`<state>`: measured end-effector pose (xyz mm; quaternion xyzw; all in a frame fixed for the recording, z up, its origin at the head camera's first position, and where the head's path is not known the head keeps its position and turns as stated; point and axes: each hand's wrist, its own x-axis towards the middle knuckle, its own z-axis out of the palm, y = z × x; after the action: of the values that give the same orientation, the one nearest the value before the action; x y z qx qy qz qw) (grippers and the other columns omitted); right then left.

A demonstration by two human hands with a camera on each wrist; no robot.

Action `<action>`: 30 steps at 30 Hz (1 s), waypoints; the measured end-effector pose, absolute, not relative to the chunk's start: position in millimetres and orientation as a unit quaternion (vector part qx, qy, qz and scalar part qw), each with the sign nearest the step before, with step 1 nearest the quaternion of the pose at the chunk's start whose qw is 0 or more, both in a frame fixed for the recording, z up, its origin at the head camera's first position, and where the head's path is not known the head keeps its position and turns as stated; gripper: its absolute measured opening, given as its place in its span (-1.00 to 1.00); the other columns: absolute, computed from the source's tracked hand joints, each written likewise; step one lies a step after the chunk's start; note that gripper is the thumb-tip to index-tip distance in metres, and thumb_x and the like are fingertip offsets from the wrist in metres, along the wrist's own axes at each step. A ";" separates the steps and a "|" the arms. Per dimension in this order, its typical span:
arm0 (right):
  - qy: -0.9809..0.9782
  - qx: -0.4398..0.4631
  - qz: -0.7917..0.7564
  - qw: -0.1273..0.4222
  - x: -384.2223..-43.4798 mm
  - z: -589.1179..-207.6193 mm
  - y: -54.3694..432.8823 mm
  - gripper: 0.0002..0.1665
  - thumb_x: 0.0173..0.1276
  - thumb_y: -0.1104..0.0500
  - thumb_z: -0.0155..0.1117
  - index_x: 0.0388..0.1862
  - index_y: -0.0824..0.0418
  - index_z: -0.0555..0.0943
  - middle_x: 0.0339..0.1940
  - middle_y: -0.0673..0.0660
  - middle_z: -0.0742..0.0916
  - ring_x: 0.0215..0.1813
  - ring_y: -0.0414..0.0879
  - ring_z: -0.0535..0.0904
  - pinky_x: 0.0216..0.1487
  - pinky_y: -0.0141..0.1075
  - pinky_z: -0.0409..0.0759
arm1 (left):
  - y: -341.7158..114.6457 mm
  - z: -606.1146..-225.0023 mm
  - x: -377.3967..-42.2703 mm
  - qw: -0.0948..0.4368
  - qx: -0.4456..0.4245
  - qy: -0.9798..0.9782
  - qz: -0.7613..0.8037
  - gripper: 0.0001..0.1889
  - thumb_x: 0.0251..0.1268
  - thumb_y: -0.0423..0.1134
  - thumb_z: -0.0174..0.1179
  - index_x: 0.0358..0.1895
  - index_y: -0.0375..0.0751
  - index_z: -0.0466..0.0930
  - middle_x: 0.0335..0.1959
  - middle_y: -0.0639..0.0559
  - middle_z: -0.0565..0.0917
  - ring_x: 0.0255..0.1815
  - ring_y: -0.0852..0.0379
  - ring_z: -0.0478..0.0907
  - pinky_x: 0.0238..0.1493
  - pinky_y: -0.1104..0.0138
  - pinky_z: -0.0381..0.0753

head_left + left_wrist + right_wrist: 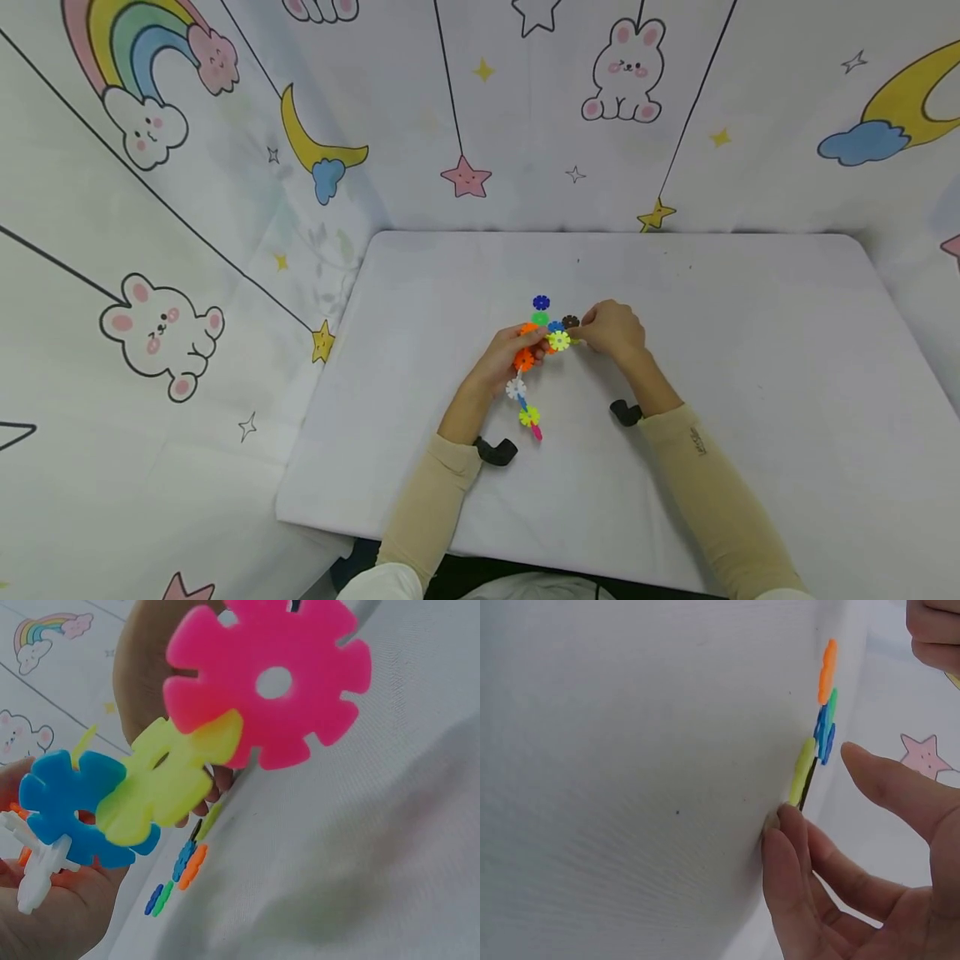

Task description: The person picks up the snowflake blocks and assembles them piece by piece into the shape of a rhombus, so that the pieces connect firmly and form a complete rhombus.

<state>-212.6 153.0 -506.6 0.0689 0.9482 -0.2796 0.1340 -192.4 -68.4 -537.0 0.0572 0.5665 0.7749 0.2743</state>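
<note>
In the head view my left hand (498,360) grips the upper end of a chain of joined plastic snowflake discs, around its orange discs (524,360). Below the fingers hang a white disc (515,389), a blue disc (71,787), a yellow disc (161,784) and a pink disc (300,697) at the end. My right hand (617,332) rests low over the table, fingertips right at a loose yellow-green disc (802,771). Its thumb stands apart from the fingers in the right wrist view.
Loose discs lie beyond and between the hands: dark blue (541,302), green (540,318), blue (555,326), brown (571,322) and orange (827,671). The white-covered table (750,375) meets a cartoon-printed backdrop (525,100) at its far edge.
</note>
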 end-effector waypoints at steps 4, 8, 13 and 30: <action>0.952 0.066 -0.268 0.134 -213.6 -506.4 149.0 -0.48 0.30 -0.11 0.50 -0.08 0.32 0.73 -0.30 0.19 0.78 -0.34 0.02 0.67 -0.37 -0.16 0.62 | -69.3 -538.0 -192.0 0.270 0.065 0.564 0.778 -0.81 0.61 -0.18 0.15 -0.13 -0.24 0.63 -0.33 0.02 0.65 -0.36 0.18 0.53 -0.21 0.41 0.62; 0.956 0.066 -0.255 0.128 -214.2 -506.7 146.7 -0.57 0.27 -0.05 0.53 -0.18 0.30 0.73 -0.28 0.21 0.78 -0.36 0.04 0.66 -0.39 -0.15 0.60 | -69.6 -539.1 -191.4 0.269 0.068 0.564 0.778 -0.81 0.60 -0.17 0.16 -0.16 -0.21 0.64 -0.34 0.01 0.66 -0.36 0.16 0.53 -0.20 0.39 0.61; 0.961 0.063 -0.243 0.117 -214.7 -507.6 146.6 -0.63 0.22 0.01 0.55 -0.19 0.28 0.75 -0.23 0.22 0.79 -0.28 0.09 0.67 -0.32 -0.10 0.61 | -69.2 -540.4 -191.6 0.267 0.070 0.564 0.778 -0.82 0.60 -0.17 0.16 -0.14 -0.21 0.64 -0.33 0.02 0.66 -0.35 0.16 0.53 -0.19 0.40 0.62; 0.935 0.081 -0.330 0.105 -209.4 -514.1 149.4 -0.68 0.15 0.14 0.64 -0.22 0.28 0.72 -0.32 0.18 0.80 -0.36 0.00 0.69 -0.38 -0.24 0.55 | -67.7 -541.9 -191.7 0.275 0.060 0.555 0.783 -0.82 0.62 -0.20 0.13 -0.12 -0.24 0.62 -0.31 0.00 0.66 -0.35 0.17 0.54 -0.22 0.43 0.65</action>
<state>-209.4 149.4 -514.1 0.0809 0.9346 -0.3301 0.1051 -191.7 -67.7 -541.9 0.0600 0.5549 0.7828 0.2753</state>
